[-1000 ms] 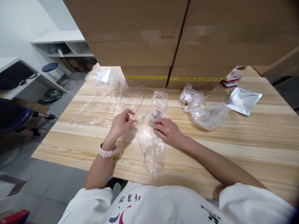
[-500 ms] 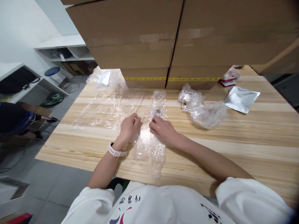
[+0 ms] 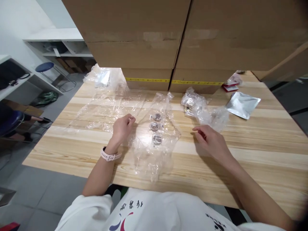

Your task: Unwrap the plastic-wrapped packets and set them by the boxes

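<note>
Three small round dark items in clear wrappers lie in a column on a sheet of clear plastic film (image 3: 154,160): an upper one (image 3: 157,117), a middle one (image 3: 155,127) and a lower one (image 3: 157,139). To their left, my left hand (image 3: 123,127) is closed, thumb against finger, at the film's left side; the bit of film at its fingertips is hard to see. My right hand (image 3: 211,139) hovers right of the film, index finger out and thumb apart, holding nothing visible. Beyond it rests a crumpled bundle of clear plastic wrap (image 3: 192,101).
Tall cardboard boxes (image 3: 144,35) with yellow tape block the table's back. A silver pouch (image 3: 243,104) and a red-and-white packet (image 3: 230,86) lie at right. More clear film (image 3: 96,109) spreads at left, near another silvery packet (image 3: 103,78). A blue stool (image 3: 45,66) stands beyond the table.
My right hand has let go of the film and moved right. The folded strip has opened out to the right, uncovering the round items. My left hand has shifted slightly left.
</note>
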Demonstrator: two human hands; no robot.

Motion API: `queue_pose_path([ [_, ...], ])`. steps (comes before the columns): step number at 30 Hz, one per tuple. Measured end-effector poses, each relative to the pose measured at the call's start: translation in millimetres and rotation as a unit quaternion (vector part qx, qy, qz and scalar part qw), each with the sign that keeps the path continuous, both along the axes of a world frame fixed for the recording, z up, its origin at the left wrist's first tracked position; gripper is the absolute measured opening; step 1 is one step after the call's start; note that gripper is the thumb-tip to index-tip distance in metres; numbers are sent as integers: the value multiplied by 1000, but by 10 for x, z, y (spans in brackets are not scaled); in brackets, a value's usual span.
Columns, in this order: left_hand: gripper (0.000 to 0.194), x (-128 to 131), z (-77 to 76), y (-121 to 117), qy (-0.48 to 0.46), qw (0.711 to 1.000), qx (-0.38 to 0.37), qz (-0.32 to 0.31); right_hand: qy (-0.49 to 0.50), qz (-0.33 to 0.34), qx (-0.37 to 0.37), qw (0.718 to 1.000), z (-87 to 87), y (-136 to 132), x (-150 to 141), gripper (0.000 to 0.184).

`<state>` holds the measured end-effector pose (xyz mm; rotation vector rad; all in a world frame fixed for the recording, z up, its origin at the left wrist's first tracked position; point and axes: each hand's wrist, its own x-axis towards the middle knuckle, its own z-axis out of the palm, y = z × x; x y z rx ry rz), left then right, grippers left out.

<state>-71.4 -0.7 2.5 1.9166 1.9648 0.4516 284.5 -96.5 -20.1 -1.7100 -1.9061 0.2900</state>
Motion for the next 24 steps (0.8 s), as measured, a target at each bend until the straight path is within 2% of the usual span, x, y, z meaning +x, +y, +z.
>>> queue_pose_path([
  [1,22,4,7,-15,1,999,37,0,-2,20,30,999,65,-5,-43,18],
  [3,34,31,38,-72,-12,986,164,-14,10,119,84,989,192,26,-257,21],
  [5,41,75,70,-166,-48,960,259,-96,17,250,87,964,271,90,-542,23],
  [6,43,98,73,-220,-68,950,254,-167,9,302,65,951,283,123,-664,24],
  [7,49,116,60,-275,-81,943,212,-246,-5,338,29,941,277,149,-751,25],
  [9,77,129,-22,-358,-65,926,74,-366,-48,356,-62,931,225,173,-783,25],
  [10,95,123,-85,-379,-37,919,9,-392,-67,340,-105,932,190,169,-727,25],
  [12,122,91,-223,-376,21,916,-66,-396,-97,274,-167,942,132,141,-515,26],
  [14,130,56,-327,-336,53,916,-87,-389,-125,202,-192,952,121,105,-281,27],
  [16,132,40,-369,-297,62,915,-88,-390,-145,154,-189,959,158,89,-157,28],
  [17,132,40,-370,-286,65,915,-87,-390,-141,149,-178,962,185,97,-161,26],
  [19,134,52,-351,-282,67,916,-87,-386,-105,181,-138,968,226,156,-297,20],
  [20,135,59,-341,-286,66,917,-86,-384,-83,212,-120,966,233,210,-409,32],
  [21,137,64,-335,-291,63,918,-84,-382,-67,245,-109,961,227,280,-534,51],
  [23,141,64,-340,-298,55,921,-77,-378,-59,297,-116,946,191,453,-766,86],
  [24,143,59,-349,-300,51,922,-75,-377,-62,315,-125,939,168,543,-854,96],
])
